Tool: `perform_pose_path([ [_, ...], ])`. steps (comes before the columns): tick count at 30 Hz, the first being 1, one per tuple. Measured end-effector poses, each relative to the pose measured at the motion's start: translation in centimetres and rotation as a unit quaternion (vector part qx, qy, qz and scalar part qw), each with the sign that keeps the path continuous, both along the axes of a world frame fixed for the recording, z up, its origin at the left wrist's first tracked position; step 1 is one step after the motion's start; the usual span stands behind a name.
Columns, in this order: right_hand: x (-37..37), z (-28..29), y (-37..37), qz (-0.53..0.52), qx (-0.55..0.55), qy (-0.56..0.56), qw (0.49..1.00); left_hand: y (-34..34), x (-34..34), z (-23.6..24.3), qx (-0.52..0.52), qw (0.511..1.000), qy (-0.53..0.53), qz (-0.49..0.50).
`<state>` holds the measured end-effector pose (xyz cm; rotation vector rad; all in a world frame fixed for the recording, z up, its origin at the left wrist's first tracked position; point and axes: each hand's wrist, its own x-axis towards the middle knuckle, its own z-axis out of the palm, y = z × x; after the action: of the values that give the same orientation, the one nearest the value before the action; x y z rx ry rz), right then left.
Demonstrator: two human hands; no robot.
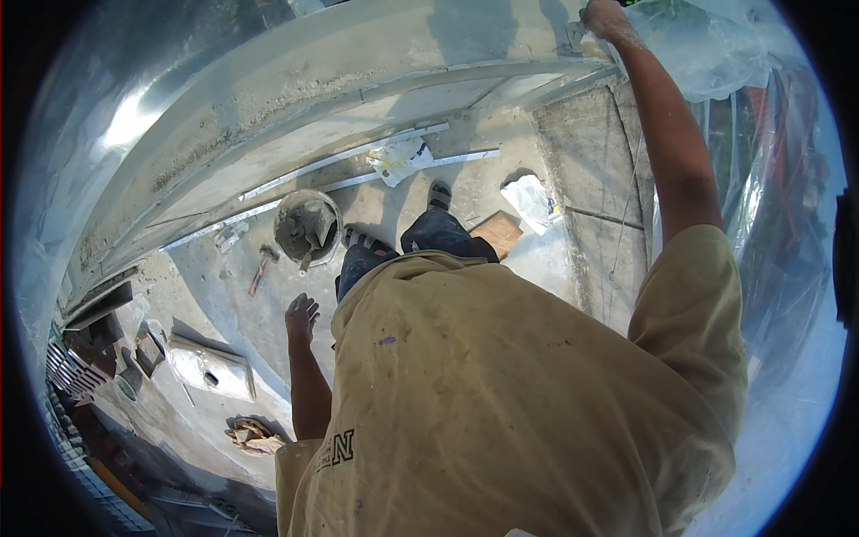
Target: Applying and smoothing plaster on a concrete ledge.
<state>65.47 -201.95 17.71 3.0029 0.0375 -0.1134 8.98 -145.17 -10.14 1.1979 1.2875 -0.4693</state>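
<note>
My right hand (605, 20) is raised to the top of the curved rendered wall (295, 98), next to clear plastic sheeting (707, 45), its fingers curled round something I cannot make out. My left hand (302, 318) hangs beside my body, fingers apart and holding nothing. A bucket (291, 224) of grey mix with a tool in it stands by my feet in sandals. A hammer (259, 268) lies left of the bucket.
Two long straight strips (465, 157) lie along the wall's foot with white bags (398, 161). A brown board (495, 234) lies near my feet. Concrete slabs (582, 152) are on the right. Boards, a white sheet (210, 367) and other clutter lie at the left.
</note>
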Motion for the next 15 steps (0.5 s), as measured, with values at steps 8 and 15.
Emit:
perform_pose_path([
  [8, -0.1, -1.9, 4.6, 0.009, 0.055, -0.016, 0.998, -0.2, -0.6, 0.4, -0.014, 1.000, -0.018, -0.001],
  [15, -2.5, -2.0, 10.1, 0.010, 0.096, -0.034, 0.995, 1.0, -1.4, -0.4, -0.034, 0.998, -0.053, -0.001],
])
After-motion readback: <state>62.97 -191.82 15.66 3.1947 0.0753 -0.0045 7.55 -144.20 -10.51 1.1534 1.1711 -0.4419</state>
